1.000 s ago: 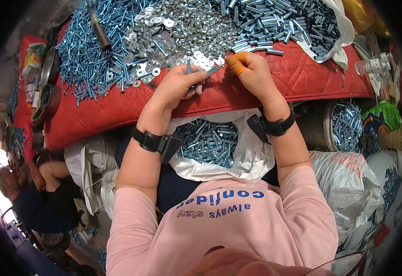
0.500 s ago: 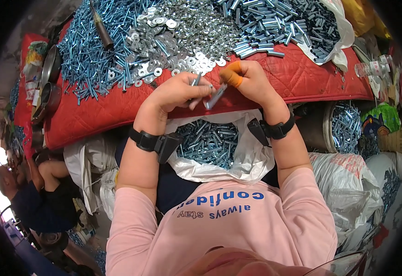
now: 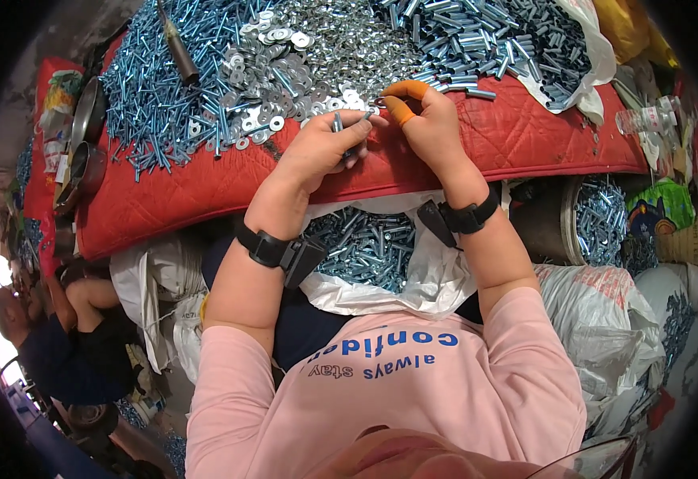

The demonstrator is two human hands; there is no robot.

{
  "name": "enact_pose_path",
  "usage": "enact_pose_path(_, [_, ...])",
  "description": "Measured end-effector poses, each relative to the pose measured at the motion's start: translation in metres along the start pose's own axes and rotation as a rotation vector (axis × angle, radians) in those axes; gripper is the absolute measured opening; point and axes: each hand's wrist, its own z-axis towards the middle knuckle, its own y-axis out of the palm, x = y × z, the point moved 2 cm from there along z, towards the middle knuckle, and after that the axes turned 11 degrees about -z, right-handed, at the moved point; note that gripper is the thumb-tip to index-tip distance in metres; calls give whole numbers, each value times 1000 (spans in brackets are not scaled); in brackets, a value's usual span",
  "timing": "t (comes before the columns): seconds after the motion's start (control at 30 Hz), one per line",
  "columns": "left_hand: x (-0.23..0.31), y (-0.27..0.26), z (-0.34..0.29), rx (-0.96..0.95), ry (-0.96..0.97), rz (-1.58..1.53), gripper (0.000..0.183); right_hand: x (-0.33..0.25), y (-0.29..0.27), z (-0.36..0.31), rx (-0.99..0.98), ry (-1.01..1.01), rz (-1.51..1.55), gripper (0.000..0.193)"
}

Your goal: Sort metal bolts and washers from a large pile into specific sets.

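My left hand [image 3: 323, 150] is closed around a few blue-grey bolts [image 3: 337, 122], whose ends stick up past the thumb and fingers. Orange finger covers sit on the thumb and forefinger of my right hand [image 3: 433, 128]. Those two fingertips pinch what looks like a small metal ring [image 3: 379, 102], just right of the left fingertips. Both hands are over the front of a red quilted cover [image 3: 517, 132]. Beyond them lie flat washers [image 3: 273, 112], smaller silver rings or nuts [image 3: 357, 52], and metal sleeves [image 3: 477, 48].
Long blue bolts [image 3: 153, 96] are heaped at the left, with a pointed tool [image 3: 180, 56] on them. Below my hands, a white sack [image 3: 445, 275] holds assembled-looking fasteners [image 3: 365, 247]. A metal drum [image 3: 569, 219] of bolts lies at right. Another person [image 3: 69, 335] sits far left.
My right hand has moved up toward the silver pile. The sleeve-like metal piece blurred between the hands no longer shows there; the right fingertips now pinch a small ring.
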Motion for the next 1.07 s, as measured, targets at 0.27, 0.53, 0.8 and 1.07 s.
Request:
enact_pose_path(0.27, [-13, -6, 9, -108, -80, -363, 10, -24, 2, -16, 209, -468, -296, 17])
enact_pose_path(0.53, [-10, -7, 9, 47, 20, -224, 16, -25, -22, -21, 268, -693, -481, 19])
enact_pose_path(0.8, [-6, -7, 10, 232, 117, 184, 18, 19, -49, 15, 205, -298, -916, 18])
enact_pose_path(1.07, [-15, -10, 16, 272, 148, 221, 14, -13, -35, -7, 109, -163, -474, 17])
